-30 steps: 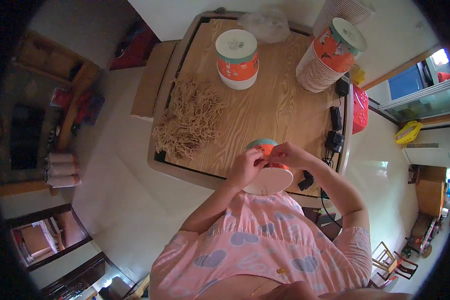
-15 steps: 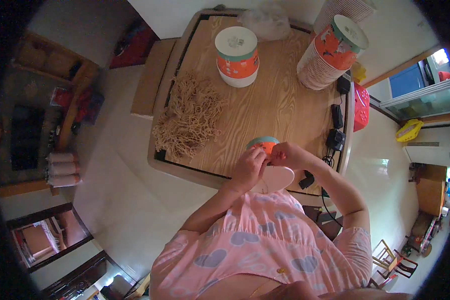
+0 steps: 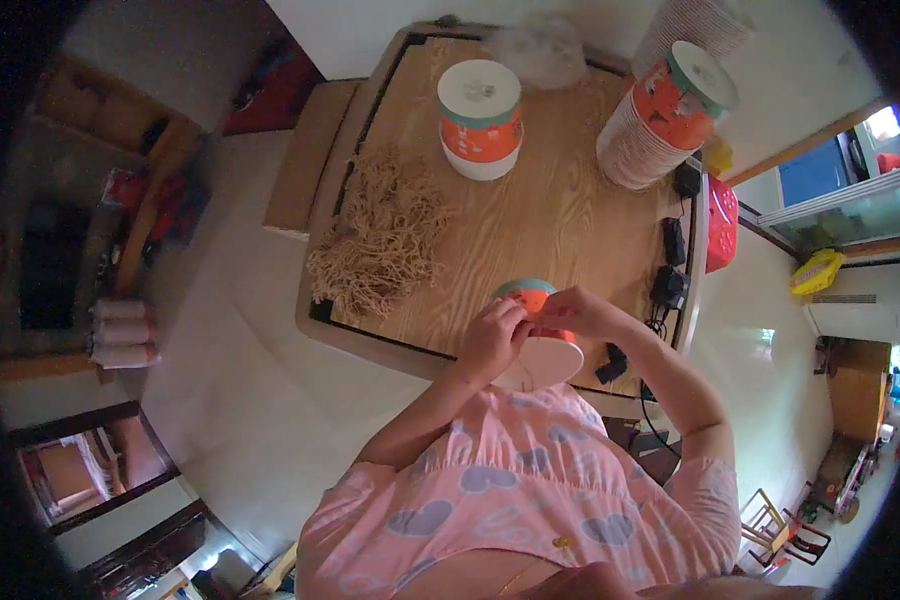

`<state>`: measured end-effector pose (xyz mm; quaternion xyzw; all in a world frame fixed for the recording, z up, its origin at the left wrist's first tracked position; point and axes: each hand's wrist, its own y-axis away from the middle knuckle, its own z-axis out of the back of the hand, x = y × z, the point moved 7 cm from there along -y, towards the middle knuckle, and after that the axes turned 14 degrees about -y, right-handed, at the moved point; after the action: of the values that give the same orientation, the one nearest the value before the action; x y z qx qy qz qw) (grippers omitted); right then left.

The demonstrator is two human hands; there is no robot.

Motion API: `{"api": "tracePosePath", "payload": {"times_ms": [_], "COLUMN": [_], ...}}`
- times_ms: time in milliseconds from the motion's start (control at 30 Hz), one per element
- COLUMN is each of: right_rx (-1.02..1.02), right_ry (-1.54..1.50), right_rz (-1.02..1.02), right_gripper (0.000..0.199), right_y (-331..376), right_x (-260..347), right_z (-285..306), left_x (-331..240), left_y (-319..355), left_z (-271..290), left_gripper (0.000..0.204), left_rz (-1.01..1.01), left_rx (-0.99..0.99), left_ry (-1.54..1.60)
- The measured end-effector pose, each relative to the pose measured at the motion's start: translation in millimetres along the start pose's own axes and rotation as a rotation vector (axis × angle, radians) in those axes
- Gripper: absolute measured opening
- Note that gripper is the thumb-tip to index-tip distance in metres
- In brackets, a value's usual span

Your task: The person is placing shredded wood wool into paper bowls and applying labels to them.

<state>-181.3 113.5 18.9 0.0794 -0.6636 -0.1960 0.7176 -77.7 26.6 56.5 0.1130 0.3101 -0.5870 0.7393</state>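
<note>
A wooden-topped table (image 3: 560,225) is seen from above, spread from about 9 to 2 o'clock of a seated-looking view of two bare hands at its near edge. At 10 o'clock from the hands, a large loose heap of tan string (image 3: 385,240) is piled on the tabletop. At 1 o'clock, near the far right corner, a tall stack of tubs (image 3: 632,150) is stood, topped by an orange one with a teal band. Just short of 12 o'clock, well apart from the hands, an upturned tub (image 3: 481,140) in teal, orange and white is placed.

Smaller in view, a tub at the near edge (image 3: 552,363) is found directly beneath the fingers, its teal and orange end pointed toward 12 and its white end toward 6. It is flanked by the left hand (image 3: 492,335) at 9 o'clock and the right hand (image 3: 588,312) at 2. The fingers of both are bent and brought together over its middle; whether anything is pinched there cannot be told. Smallest, black power adapters (image 3: 672,287) are lined along the table's edge at 2 o'clock.
</note>
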Motion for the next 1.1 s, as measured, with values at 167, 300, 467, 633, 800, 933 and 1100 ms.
{"api": "tracePosePath", "payload": {"times_ms": [167,300,467,633,800,933,1100], "right_rx": [0.088,0.077,0.07,0.068,0.026,0.071,0.027], "right_ry": [0.073,0.156,0.214,0.161,0.043,0.062,0.012], "right_rz": [-0.037,-0.072,-0.042,-0.032,-0.06,-0.037,-0.102], "right_gripper": [0.02,0.02,0.018,0.019,0.02,0.02,0.022], "right_y": [-6.2,-7.3,-7.3,-9.0,-10.7,-15.7,-19.5], "right_x": [0.0,8.4,11.7,11.7,6.0,6.1,1.9], "right_z": [-5.4,-7.2,-8.9,-5.9,-3.5,-9.5,-10.7], "left_x": [0.5,-0.4,2.7,7.2,11.5,11.2,9.9], "left_y": [-1.0,-0.9,2.3,-1.6,-1.6,-0.3,-3.2], "left_z": [-2.6,-2.2,-5.3,-3.6,-1.7,0.1,5.1], "left_gripper": [0.011,0.011,0.013,0.011,0.009,0.008,0.008], "left_rz": [-0.005,-0.018,0.019,0.037,0.047,0.065,0.068], "left_rx": [-0.003,-0.039,0.02,0.032,0.013,-0.018,-0.034], "left_ry": [0.006,-0.003,-0.042,0.019,0.024,0.045,0.073]}}
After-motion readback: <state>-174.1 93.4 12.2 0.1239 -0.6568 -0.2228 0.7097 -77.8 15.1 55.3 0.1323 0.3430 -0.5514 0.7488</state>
